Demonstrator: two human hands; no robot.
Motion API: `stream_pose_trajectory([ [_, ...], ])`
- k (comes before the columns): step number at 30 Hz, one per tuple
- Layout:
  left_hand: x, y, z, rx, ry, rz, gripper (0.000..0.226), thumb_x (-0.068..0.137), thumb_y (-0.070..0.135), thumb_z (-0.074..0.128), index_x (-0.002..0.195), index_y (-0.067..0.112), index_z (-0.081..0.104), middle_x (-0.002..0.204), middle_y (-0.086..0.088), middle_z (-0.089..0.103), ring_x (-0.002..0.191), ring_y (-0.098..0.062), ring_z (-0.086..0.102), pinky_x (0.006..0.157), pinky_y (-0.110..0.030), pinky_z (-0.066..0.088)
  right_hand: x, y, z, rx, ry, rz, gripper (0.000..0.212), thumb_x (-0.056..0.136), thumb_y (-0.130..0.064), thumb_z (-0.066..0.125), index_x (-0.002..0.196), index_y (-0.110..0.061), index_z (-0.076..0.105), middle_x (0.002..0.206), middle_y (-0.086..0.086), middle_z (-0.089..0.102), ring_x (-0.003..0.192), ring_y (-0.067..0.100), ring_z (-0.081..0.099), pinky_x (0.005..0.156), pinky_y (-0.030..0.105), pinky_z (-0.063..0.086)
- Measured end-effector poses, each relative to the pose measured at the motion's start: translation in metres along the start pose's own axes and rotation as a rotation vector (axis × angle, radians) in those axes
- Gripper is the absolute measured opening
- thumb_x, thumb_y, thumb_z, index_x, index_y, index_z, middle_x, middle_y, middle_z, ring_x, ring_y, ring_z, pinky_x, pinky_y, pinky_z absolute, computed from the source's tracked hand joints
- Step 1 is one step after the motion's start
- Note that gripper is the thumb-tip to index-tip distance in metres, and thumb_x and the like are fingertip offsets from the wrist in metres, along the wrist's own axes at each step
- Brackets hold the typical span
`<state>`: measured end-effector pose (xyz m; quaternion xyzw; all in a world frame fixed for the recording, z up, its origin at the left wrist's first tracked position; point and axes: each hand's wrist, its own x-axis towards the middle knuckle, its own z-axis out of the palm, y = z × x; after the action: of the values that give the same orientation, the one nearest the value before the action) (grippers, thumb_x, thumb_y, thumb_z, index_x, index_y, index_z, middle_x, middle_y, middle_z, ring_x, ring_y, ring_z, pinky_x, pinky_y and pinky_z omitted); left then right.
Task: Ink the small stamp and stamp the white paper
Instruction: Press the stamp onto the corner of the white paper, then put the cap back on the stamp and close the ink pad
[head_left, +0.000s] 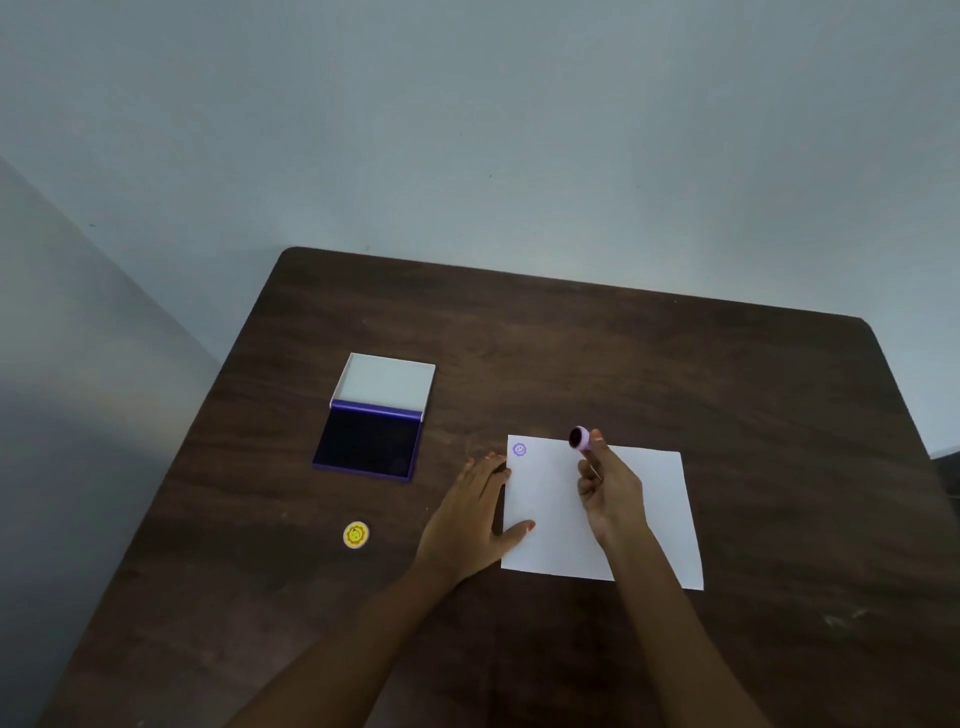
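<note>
A white paper (654, 509) lies on the dark wooden table (675, 364). It bears one purple smiley stamp mark (519, 449) in its far left corner. My right hand (610, 491) holds a small pink round stamp (580, 438) above the paper's far edge, with the dark inked face turned left. My left hand (475, 512) lies flat with fingers spread on the paper's left edge. An open ink pad (371, 441) with a dark blue pad and a raised white lid sits to the left of the paper.
A small round yellow stamp cap (356, 534) with a face on it lies on the table near my left forearm. The table's far edge meets a pale wall. Its left edge runs diagonally beside a grey floor.
</note>
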<state>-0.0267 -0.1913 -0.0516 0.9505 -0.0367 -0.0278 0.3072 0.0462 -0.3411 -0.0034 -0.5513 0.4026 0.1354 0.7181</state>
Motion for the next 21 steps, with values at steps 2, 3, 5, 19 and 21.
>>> stream_pose_trajectory([
  [2,-0.002,0.003,-0.006,-0.089,0.005,-0.019,0.062,0.083,0.048,0.055,0.133,0.018,0.033,0.147,-0.002,0.032,0.135,-0.017,0.028,0.106,-0.023,0.013,-0.008,0.000,0.003,-0.037,-0.007,-0.030,0.020,0.076,-0.028,0.070,0.086,-0.014,0.061,0.103,0.007,0.058,0.088,0.019,0.056,0.081,0.028,0.045],
  [3,-0.003,0.004,-0.010,-0.132,0.022,-0.028,0.058,0.085,0.043,0.055,0.132,0.018,0.034,0.147,-0.003,0.033,0.134,-0.016,0.028,0.106,-0.022,0.014,-0.012,0.000,0.005,-0.055,-0.019,-0.045,0.017,0.076,-0.027,0.070,0.084,-0.015,0.061,0.104,0.006,0.057,0.092,0.019,0.055,0.085,0.030,0.043],
  [5,-0.007,0.004,-0.020,-0.176,0.090,-0.049,0.048,0.087,0.033,0.055,0.130,0.017,0.039,0.145,-0.004,0.036,0.134,-0.015,0.028,0.107,-0.022,0.015,-0.021,0.002,0.009,-0.085,-0.057,-0.079,0.015,0.076,-0.026,0.070,0.085,-0.015,0.063,0.102,0.003,0.057,0.095,0.018,0.054,0.087,0.031,0.042],
  [19,-0.098,-0.079,-0.087,0.073,0.140,-0.227,0.051,0.080,0.036,0.064,0.125,0.022,0.044,0.132,-0.003,0.045,0.121,-0.018,0.038,0.097,-0.028,0.031,-0.092,0.076,0.068,-0.299,-0.351,-0.246,0.026,0.081,-0.018,0.065,0.106,-0.012,0.063,0.103,0.008,0.069,0.098,0.020,0.064,0.095,0.038,0.049],
  [21,-0.102,-0.082,-0.085,0.044,0.140,-0.224,0.048,0.082,0.030,0.062,0.126,0.019,0.045,0.131,-0.006,0.045,0.118,-0.019,0.040,0.097,-0.028,0.034,-0.100,0.086,0.073,-0.309,-0.370,-0.242,0.021,0.080,-0.017,0.066,0.101,-0.015,0.065,0.100,0.006,0.070,0.096,0.019,0.065,0.093,0.037,0.049],
])
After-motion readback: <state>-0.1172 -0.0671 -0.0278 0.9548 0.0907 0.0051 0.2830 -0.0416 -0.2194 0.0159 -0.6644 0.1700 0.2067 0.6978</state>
